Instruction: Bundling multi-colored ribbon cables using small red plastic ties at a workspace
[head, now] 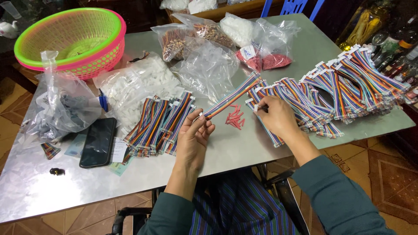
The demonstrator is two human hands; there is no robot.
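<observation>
My left hand pinches the near end of a rainbow ribbon cable that slants up to the right over the metal table. My right hand rests on the near end of a long heap of ribbon cables, fingertips on a white connector. A small cluster of red connector pieces lies between my hands. A second stack of ribbon cables lies just left of my left hand.
A black phone and paper slips lie at the left. Plastic bags of white, grey, brown and red parts fill the table's back. Stacked green and pink baskets stand at the far left. Bottles stand at the right.
</observation>
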